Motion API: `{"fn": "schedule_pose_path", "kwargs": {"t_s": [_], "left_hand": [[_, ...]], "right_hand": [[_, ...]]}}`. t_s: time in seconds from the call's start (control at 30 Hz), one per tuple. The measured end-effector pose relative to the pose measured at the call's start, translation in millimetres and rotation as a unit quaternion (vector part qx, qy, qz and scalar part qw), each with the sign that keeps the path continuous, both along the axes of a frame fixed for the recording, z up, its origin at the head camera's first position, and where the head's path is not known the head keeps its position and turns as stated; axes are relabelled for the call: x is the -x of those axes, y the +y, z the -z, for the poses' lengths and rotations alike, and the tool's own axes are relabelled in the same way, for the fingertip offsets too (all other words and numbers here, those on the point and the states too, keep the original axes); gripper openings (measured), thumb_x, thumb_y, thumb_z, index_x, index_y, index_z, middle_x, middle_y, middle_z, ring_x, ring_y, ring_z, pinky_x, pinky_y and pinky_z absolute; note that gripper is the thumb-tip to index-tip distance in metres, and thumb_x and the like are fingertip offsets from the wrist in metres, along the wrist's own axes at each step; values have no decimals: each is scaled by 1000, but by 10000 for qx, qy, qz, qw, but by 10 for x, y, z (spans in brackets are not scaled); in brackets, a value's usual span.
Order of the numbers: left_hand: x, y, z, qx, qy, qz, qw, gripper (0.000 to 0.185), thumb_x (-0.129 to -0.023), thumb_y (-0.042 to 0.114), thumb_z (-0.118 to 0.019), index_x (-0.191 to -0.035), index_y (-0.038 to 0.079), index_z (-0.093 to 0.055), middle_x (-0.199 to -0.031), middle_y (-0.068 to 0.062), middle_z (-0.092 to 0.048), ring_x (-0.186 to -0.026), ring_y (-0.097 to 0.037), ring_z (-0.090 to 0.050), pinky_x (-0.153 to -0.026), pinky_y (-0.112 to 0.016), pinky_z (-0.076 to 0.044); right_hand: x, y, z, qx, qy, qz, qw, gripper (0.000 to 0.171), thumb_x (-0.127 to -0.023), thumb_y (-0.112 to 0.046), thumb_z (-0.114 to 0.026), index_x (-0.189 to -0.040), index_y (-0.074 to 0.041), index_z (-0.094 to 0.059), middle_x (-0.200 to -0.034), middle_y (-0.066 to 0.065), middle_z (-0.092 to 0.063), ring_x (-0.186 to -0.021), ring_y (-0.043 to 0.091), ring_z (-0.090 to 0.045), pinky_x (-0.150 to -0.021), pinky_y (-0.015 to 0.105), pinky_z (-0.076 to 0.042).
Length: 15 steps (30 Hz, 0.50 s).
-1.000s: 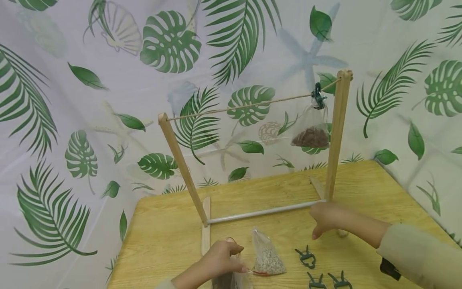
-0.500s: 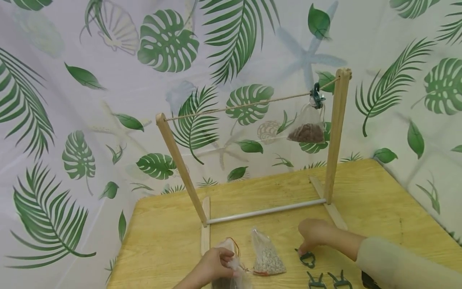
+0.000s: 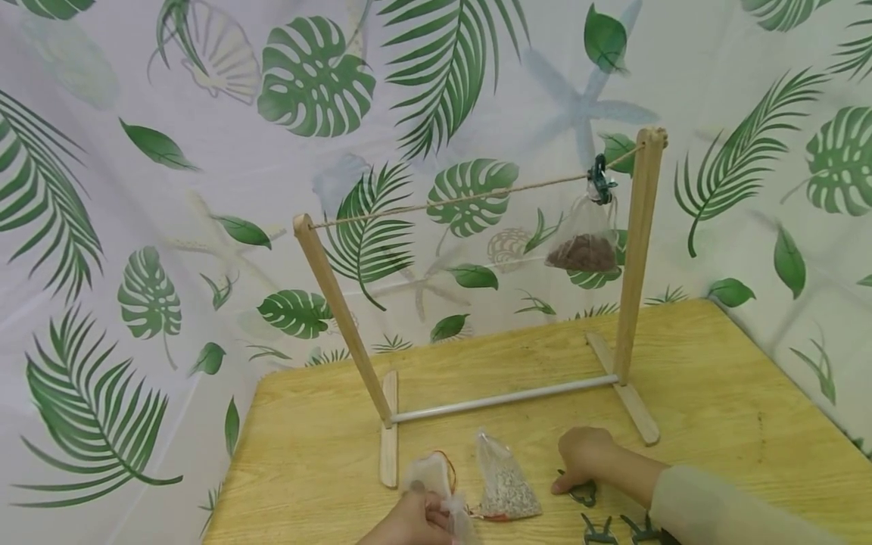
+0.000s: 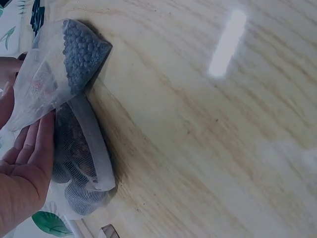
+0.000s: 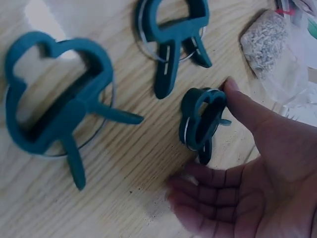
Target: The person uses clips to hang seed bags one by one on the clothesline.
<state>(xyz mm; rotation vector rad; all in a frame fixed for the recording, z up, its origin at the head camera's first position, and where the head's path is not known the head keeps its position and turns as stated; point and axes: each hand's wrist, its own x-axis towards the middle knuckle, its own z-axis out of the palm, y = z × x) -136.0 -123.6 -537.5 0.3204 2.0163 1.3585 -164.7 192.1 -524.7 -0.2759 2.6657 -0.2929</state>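
Note:
My left hand (image 3: 415,518) pinches the upper part of a sheer bag of dark pellets (image 4: 81,57), low in the head view. Under it lies a second bag (image 4: 84,163) with striped mesh and a pale band; its white end (image 3: 431,471) carries a red cord. My right hand (image 3: 587,458) is low over a dark green plant clip (image 5: 203,121). In the right wrist view the thumb touches or nearly touches that clip, while the loosely bent fingers are beside its handles. Two more plant clips (image 5: 62,94) (image 5: 176,37) lie nearby on the table.
A sheer bag of pale grains (image 3: 507,492) lies between my hands. Behind stands a wooden frame (image 3: 636,265) with a white crossbar (image 3: 504,401) and a string (image 3: 470,198). A clip (image 3: 599,182) holds a bag of brown bits (image 3: 582,252) on the string.
My right hand has come down and left from the frame's right foot to the nearest clip. My left hand has drawn toward me, uncovering the white bag end with its red cord.

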Motion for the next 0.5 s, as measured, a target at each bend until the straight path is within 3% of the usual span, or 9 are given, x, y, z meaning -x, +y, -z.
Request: {"fn": "schedule_pose_path", "kwargs": {"t_s": [0.2, 0.37, 0.5], "left_hand": [[-13, 25, 56, 53, -27, -35, 10000, 23, -82, 3, -71, -100, -10, -66, -83, -5, -67, -76, -14, -63, -69, -28, -54], [-69, 58, 100, 138, -11, -259, 9996, 16, -82, 8, -72, -88, -5, -66, -73, 1, -62, -67, -8, -59, -60, -23, -50], [-110, 96, 119, 273, -104, -430, 9986, 12, -83, 9, -71, -84, -2, -66, -64, 2, -60, -58, -5, -55, -54, -19, -46]], "right_hand": [[10, 10, 63, 631, 11, 66, 9980, 39, -65, -25, -86, -64, -6, -51, -66, 4, -48, -60, 18, -43, -54, 33, -42], [-3, 14, 118, 968, 383, -81, 9945, 28, -61, -11, -74, -59, -8, -47, -60, 2, -45, -53, 15, -38, -48, 26, -30], [-30, 2, 145, 1062, 546, -116, 9928, 23, -58, -6, -68, -59, -9, -45, -58, 1, -44, -50, 13, -37, -46, 25, -29]]}}
